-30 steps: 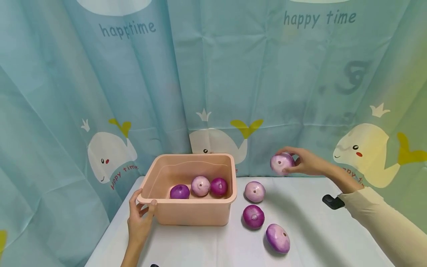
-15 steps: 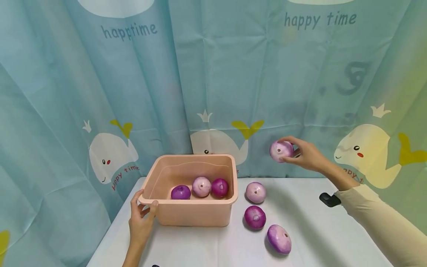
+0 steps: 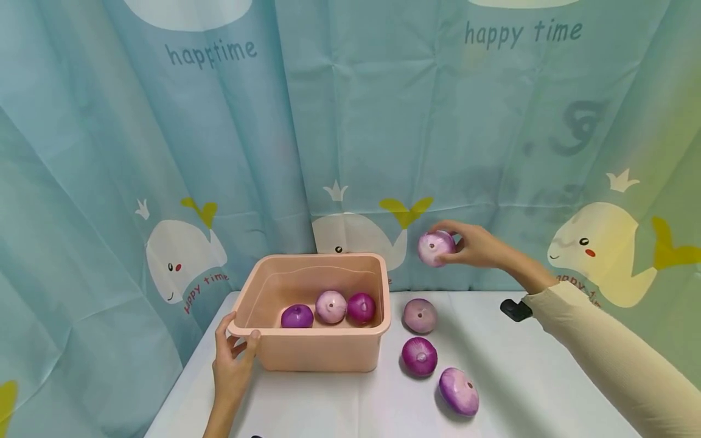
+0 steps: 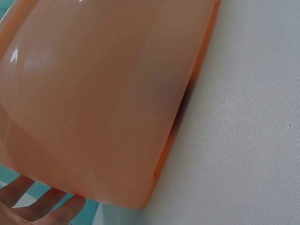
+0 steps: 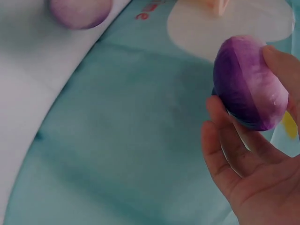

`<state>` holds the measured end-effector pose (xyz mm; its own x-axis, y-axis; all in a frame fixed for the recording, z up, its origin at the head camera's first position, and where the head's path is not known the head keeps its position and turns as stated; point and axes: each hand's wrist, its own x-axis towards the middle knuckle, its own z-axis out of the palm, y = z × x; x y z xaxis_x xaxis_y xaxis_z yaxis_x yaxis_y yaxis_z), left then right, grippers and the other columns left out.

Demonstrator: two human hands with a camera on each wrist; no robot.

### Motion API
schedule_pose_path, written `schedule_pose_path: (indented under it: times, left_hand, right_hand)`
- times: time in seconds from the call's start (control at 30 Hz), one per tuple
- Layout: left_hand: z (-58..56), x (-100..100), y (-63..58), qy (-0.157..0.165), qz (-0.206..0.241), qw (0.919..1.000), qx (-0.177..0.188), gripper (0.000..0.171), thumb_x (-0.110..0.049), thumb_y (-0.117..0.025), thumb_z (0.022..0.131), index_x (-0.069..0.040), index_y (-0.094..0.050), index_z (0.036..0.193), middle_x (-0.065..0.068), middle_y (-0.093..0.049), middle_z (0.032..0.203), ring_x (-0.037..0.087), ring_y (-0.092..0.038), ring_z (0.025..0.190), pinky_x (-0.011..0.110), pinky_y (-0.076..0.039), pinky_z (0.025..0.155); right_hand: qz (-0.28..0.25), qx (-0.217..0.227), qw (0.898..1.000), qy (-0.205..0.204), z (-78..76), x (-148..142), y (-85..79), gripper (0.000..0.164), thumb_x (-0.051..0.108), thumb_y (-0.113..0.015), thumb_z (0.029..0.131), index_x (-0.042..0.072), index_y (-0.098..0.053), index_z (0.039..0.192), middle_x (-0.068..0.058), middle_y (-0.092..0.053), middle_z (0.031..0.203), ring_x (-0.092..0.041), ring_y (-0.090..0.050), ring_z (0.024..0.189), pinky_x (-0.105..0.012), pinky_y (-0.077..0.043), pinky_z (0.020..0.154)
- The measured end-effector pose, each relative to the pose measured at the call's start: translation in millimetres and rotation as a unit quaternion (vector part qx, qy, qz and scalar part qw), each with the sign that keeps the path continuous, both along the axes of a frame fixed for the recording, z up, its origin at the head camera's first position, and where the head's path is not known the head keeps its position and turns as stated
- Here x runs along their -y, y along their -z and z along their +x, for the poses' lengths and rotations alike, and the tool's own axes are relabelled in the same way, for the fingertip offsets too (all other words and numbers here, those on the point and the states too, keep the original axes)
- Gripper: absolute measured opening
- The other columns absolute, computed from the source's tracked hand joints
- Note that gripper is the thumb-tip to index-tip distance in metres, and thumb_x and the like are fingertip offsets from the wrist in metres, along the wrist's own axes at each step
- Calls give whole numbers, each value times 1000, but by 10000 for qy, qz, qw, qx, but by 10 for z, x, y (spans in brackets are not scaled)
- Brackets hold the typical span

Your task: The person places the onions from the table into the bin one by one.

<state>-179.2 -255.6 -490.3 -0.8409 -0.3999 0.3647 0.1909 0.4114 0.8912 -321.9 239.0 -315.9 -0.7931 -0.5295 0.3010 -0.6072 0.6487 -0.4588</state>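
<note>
One round onion (image 3: 435,248), pale violet and white with a darker purple side, is in the air above the white tabletop (image 3: 312,401), to the right of the peach-coloured rectangular plastic bin (image 3: 317,351) and apart from it. My right hand (image 3: 473,244) is clamped on this onion, the thumb on one side and fingers on the opposite side; how many fingers really press, I cannot tell. I judge it to be light enough for one hand, firm, and not easily broken, but its skin looks smooth and a little shiny, so it may slip or turn if I hold it only by the tips. The best place to take it is around the widest part, with the thumb and fingers facing each other, and only moderate pressure, because hard squeezing could bruise it. My left hand (image 3: 231,365) has the near left corner of the bin between thumb and fingers, at the rim. The bin's wall seems thin, so I think it is light and bends slightly; the rim corner should be the stiffest place to hold, and a gentle grip there is probably sufficient.
</note>
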Motion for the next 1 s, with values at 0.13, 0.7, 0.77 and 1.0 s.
schedule_pose_path:
  times: [0.13,0.7,0.77,1.0]
  left_hand:
    - [-10,0,-7,39,47,10000,-39,66,-23,-66,102,-26,-32,158,11,-43,157,-9,-49,114,6,-44,90]
    - [-16,11,22,-41,-33,10000,-57,65,-24,-66,101,-25,-33,158,11,-41,158,0,-50,118,7,-45,91]
    - [-20,9,22,-25,-46,10000,-72,66,-24,-66,102,-25,-32,158,11,-40,159,-1,-49,118,7,-44,92]
    - [2,-8,-12,-6,-45,10000,-18,66,-25,-65,102,-24,-31,158,13,-39,160,26,-55,126,4,-41,90]
  right_hand:
    - [111,102,9996,-254,-64,272,-66,55,22,-88,84,19,-63,132,-9,-66,115,-19,-68,82,-34,-59,76]
    - [263,405,9908,-1263,-191,1396,-44,51,21,-86,85,18,-60,129,-7,-64,119,-26,-63,99,-35,-58,82]
    - [348,371,9906,-1268,-213,1500,-35,51,23,-86,84,18,-61,128,-6,-64,120,-24,-62,102,-35,-57,84]
    - [505,440,9860,-1527,-254,1807,9,55,22,-89,81,15,-60,127,-6,-64,120,-23,-60,106,-38,-55,91]
